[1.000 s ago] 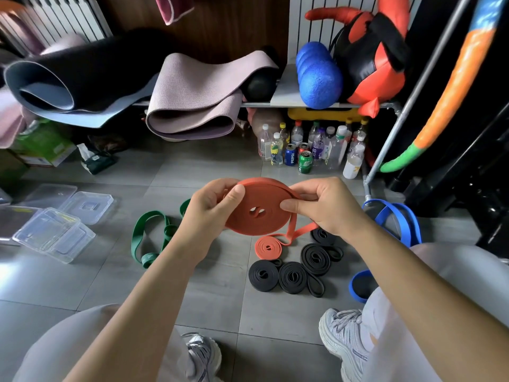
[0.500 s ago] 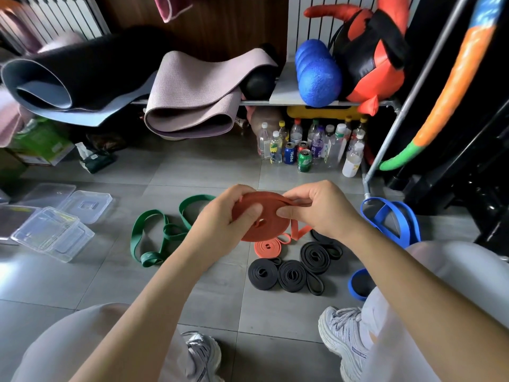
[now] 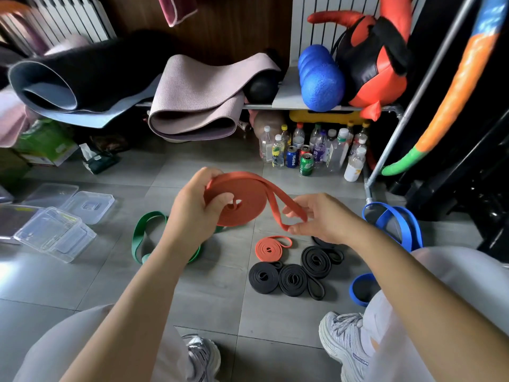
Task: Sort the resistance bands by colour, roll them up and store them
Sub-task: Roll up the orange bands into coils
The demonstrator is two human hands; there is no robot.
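My left hand (image 3: 194,205) grips a large rolled orange resistance band (image 3: 248,201) held above the floor. Its loose end loops out to the right, where my right hand (image 3: 319,219) pinches it. On the floor below lies a smaller rolled orange band (image 3: 266,249), its end sticking out. Three rolled black bands (image 3: 292,278) sit beside it in a cluster. An unrolled green band (image 3: 143,235) lies to the left, partly hidden behind my left arm. Blue bands (image 3: 396,224) lie unrolled at the right, partly behind my right arm.
Clear plastic boxes and lids (image 3: 55,224) stand on the grey tile floor at the left. Bottles and cans (image 3: 305,153) crowd under a shelf that carries yoga mats (image 3: 192,106) and a blue foam roller (image 3: 321,78). My shoes (image 3: 344,343) are at the bottom.
The orange roll has tilted flatter and risen. My right hand moved right and down, drawing the band's loose end out from the roll.
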